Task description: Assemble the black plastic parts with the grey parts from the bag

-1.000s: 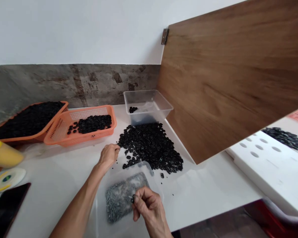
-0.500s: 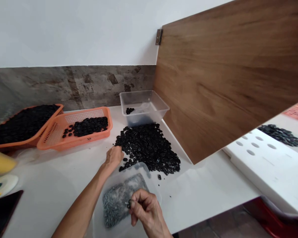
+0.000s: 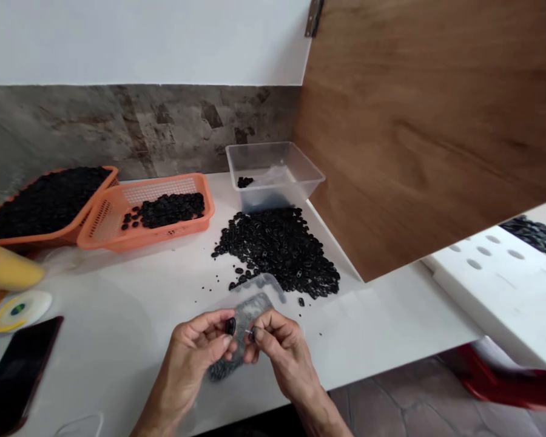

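My left hand (image 3: 198, 346) pinches a small black oval plastic piece (image 3: 230, 326) between thumb and fingers. Close to its right, my right hand (image 3: 279, 346) is closed on a small dark part (image 3: 252, 334) with a thin, shiny metal tip pointing left; its exact kind is too small to tell. The two parts are a short gap apart. Beneath both hands lies a clear plastic tub (image 3: 273, 285) holding many small grey metal pieces (image 3: 222, 368), partly covered by the hands. Beyond it spreads a heap of black oval pieces (image 3: 282, 249) on the white table (image 3: 131, 303).
Orange baskets of black pieces stand at the left, the nearer basket (image 3: 118, 243) and a fuller basket (image 3: 59, 235). A clear bin (image 3: 277, 193) sits behind the heap. A wooden panel (image 3: 414, 133) overhangs the right. A phone (image 3: 20, 370) and yellow bottle (image 3: 11, 270) lie left.
My left hand has come back from the edge of the heap with a black oval piece and now sits beside my right hand. The view has tilted slightly downward.
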Demonstrator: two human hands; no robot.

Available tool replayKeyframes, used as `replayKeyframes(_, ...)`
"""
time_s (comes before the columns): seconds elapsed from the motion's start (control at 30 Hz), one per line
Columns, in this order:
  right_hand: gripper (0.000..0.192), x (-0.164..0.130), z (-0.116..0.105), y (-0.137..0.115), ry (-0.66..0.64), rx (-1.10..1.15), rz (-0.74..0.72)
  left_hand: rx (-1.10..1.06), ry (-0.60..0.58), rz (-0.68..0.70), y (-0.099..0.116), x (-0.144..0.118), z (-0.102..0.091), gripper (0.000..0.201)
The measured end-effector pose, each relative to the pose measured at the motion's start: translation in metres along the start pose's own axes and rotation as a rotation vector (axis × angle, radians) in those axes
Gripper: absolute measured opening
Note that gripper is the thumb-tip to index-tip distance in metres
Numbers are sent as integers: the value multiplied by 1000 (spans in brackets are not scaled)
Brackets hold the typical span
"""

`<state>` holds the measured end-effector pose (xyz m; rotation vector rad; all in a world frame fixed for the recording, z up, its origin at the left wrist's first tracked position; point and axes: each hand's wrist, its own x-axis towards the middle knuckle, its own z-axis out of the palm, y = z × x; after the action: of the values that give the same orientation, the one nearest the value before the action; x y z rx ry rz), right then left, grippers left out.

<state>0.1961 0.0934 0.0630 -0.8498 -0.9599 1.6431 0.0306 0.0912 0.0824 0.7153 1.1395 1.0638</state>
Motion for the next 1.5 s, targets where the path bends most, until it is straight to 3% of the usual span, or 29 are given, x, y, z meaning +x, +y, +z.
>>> replayKeyframes(0.27, 36, -2, 14, 2, -46, -58, 133, -53, -49, 9, -18, -8, -20, 28)
replayKeyframes(0.53, 38, 0, 19, 3, -28, -172, 185, -56, -52, 14, -21, -10, -26, 26)
replayKeyframes(0.87, 30, 2, 19, 3, -34, -215, 204, 43, -11, 14, -16, -11, -19, 30)
replayKeyframes(1.1, 32, 3, 20, 4, -38, -239, 207, 63, 155, 52, -9, -17, 0, 28)
replayKeyframes(1.5, 42, 1, 23, 1, -46, -200, 200, 167, 157, 143, -8, -20, 2, 26)
